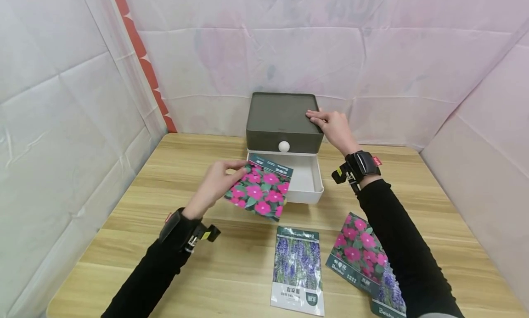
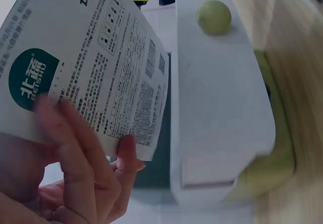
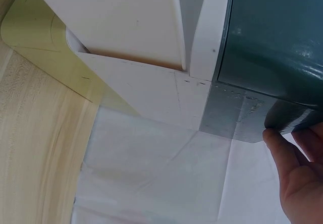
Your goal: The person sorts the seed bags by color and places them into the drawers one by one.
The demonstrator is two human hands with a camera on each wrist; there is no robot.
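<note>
**— What have you got in hand right now?**

My left hand (image 1: 215, 182) pinches a glossy seed packet printed with pink flowers (image 1: 260, 189) by its left edge, thumb on top and fingers curled beneath, holding it tilted just over the front of the open white plastic drawer (image 1: 307, 180). My right hand (image 1: 334, 127) lies with fingers straight on the top right corner of the grey-green plastic drawer box (image 1: 278, 114), steadying it.

**— What could go wrong?**

The packet is nearly as wide as the drawer, and I judge that a corner could catch on the drawer's front wall and buckle. My grip is only at one edge, so the packet might slip or swing. If I push hard, the box could slide on the light wooden table (image 1: 124, 244), since my flat hand merely presses on it.
</note>
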